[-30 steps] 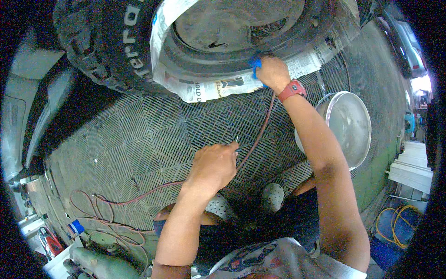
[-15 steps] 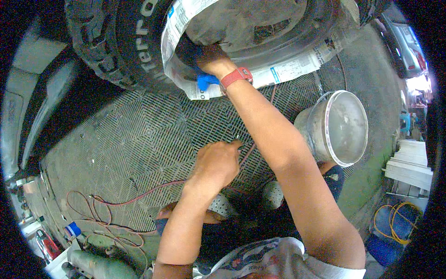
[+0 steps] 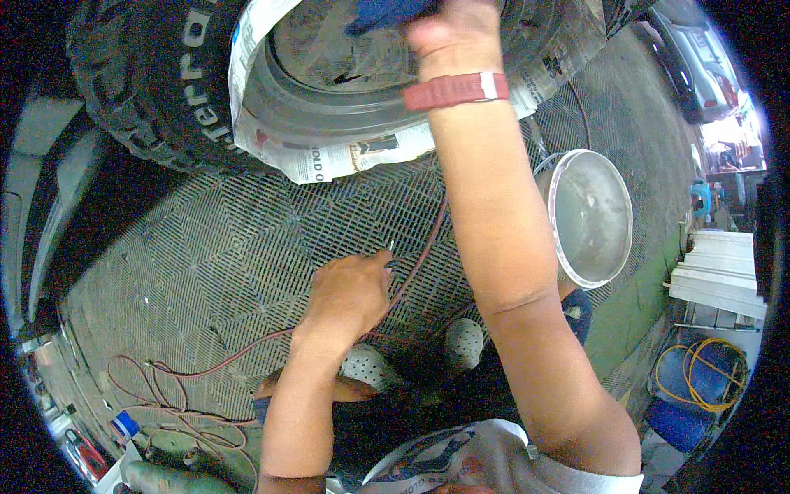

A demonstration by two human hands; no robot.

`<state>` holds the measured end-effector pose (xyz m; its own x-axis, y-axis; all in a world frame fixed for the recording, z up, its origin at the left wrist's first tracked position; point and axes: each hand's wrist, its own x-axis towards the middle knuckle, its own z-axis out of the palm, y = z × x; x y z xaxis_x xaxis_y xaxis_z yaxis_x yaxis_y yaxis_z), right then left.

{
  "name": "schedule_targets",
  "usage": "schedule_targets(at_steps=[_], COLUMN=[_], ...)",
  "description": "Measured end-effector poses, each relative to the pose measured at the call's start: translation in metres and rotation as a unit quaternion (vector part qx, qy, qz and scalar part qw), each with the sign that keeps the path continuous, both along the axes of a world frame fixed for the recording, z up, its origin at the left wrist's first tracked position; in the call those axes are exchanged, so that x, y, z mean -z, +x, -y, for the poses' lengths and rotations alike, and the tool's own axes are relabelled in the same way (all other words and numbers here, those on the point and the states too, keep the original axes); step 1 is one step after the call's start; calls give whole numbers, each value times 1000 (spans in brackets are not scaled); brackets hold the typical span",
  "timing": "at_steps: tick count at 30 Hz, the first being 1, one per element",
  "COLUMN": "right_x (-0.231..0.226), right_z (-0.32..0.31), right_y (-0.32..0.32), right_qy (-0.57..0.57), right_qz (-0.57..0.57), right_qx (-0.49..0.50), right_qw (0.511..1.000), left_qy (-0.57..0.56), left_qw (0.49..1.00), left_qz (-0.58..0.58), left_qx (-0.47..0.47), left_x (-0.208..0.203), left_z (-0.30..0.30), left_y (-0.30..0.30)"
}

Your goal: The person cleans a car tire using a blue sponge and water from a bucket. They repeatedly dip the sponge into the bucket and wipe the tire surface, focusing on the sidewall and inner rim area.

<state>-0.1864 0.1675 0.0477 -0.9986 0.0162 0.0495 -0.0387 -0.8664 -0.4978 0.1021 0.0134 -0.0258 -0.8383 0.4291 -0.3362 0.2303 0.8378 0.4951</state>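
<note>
At the top of the head view, my right hand (image 3: 457, 29) grips a dark blue cloth (image 3: 391, 12) against the face of a dark grey wheel rim (image 3: 329, 107); its fingertips are partly cut off by the frame edge. Sheets of newspaper (image 3: 333, 160) ring the rim, covering part of the chunky black tyre (image 3: 140, 90) with raised white lettering. My left hand (image 3: 347, 288) hovers below the wheel, over the floor grating, its fingers curled. A small pale bit shows by its fingertips; what it is, I cannot make out.
A whitish bucket (image 3: 553, 218) stands right of my right forearm. A reddish hose (image 3: 239, 352) runs across the ribbed floor mat (image 3: 222, 247) and coils at left. A grey vehicle panel (image 3: 49, 189) is at far left. A yellow coiled line (image 3: 695, 375) lies at right.
My right hand with the blue cloth has moved up, from the rim's lower left edge to its face. My left hand stays curled, shifted slightly left in the picture as the view moved.
</note>
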Motion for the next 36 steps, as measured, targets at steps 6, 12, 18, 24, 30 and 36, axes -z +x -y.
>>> schedule_targets(at_steps=[6,12,18,24,30,36], right_x=[-3,-2,-10,3,-5,27], right_z=[-52,-82,-89,-24,-14,-122], right_y=[-5,-2,6,28,90,36], right_qy=[-85,-102,-107,-31,642,785], right_qz=[-41,-57,-80,-100,-108,-193], right_qx=[128,215,245,-3,244,515], right_qw=[987,970,960,994,719,285], left_qy=[-32,-25,3,3,2,5], left_qw=[999,1000,1000,1000,1000,1000], left_qz=[8,5,-7,-4,-11,-4], left_qx=[-13,-18,-16,0,2,-1], left_x=[-4,-10,-4,-4,9,6], left_z=[1,1,-9,-16,-13,-14], left_y=[-2,-3,-3,-7,-7,-10])
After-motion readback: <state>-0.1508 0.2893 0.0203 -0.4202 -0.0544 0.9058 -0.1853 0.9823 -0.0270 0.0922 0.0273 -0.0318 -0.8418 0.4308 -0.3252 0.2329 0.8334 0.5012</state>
